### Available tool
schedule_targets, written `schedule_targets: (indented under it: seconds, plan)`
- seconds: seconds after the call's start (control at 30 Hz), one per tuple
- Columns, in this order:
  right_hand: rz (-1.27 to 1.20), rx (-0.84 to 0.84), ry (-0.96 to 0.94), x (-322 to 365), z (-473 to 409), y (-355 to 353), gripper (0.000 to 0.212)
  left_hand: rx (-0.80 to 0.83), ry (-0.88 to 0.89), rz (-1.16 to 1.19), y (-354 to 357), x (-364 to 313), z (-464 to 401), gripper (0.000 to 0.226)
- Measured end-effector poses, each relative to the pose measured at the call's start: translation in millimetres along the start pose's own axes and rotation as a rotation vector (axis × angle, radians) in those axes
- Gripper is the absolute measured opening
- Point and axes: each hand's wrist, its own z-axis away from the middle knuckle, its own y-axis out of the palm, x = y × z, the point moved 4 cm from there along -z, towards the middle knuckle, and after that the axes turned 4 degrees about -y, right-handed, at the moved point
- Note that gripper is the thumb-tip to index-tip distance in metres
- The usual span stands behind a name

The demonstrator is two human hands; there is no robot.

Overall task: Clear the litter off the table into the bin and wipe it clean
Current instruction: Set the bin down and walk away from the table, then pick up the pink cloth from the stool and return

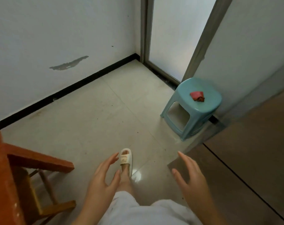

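My left hand (103, 177) hovers low in the middle with its fingers straight and spread, holding nothing. My right hand (190, 177) hovers to the right of it, also spread and empty. A folded pink cloth (197, 95) with a dark brown edge lies on top of a teal plastic stool (183, 117) at the right, well ahead of both hands. The corner of an orange-brown wooden table (1, 168) shows at the left edge; its top is mostly out of view. No bin and no litter are visible.
Pale floor tiles (97, 120) spread out ahead, speckled with dark bits. My foot in a white slipper (126, 158) steps forward. A white wall with a black skirting stands at the left, a frosted glass door (172, 38) at the back, a brown panel (255, 151) at the right.
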Motion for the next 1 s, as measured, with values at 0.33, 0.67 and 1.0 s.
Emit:
schedule_targets:
  seconds: [0.33, 0.67, 1.0]
  plan:
    - [-0.174, -0.285, 0.176, 52.4, -189.0, -16.1, 0.049, 0.231, 0.264, -0.1, -6.5, -96.5, -249.4, 0.055]
    - [-0.201, -0.519, 0.404, 3.6, -294.3, -75.3, 0.046, 0.539, 0.429, -0.177, 102.5, -183.0, -394.6, 0.047]
    - [-0.063, -0.579, 0.516, -78.5, -413.8, -154.6, 0.049, 0.8, 0.512, -0.29, 250.4, -260.9, -501.2, 0.048]
